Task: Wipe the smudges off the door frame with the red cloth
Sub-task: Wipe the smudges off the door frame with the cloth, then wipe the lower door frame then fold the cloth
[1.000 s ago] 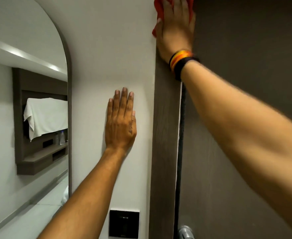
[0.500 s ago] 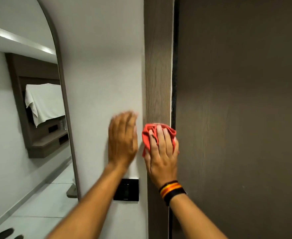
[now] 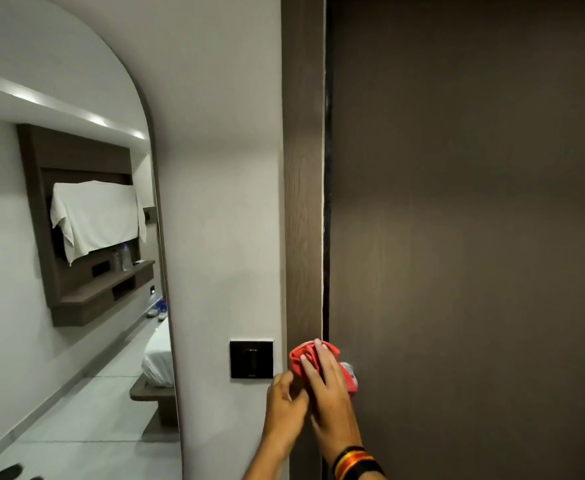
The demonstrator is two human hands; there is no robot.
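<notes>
Both hands at lower centre: right hand presses bunched red cloth against door frame; left hand loosely curled, empty, alongside.

The door frame is bare and free above the red cloth, while the black switch plate stands just left of both hands and a metal door handle sticks out just right of the cloth.
</notes>
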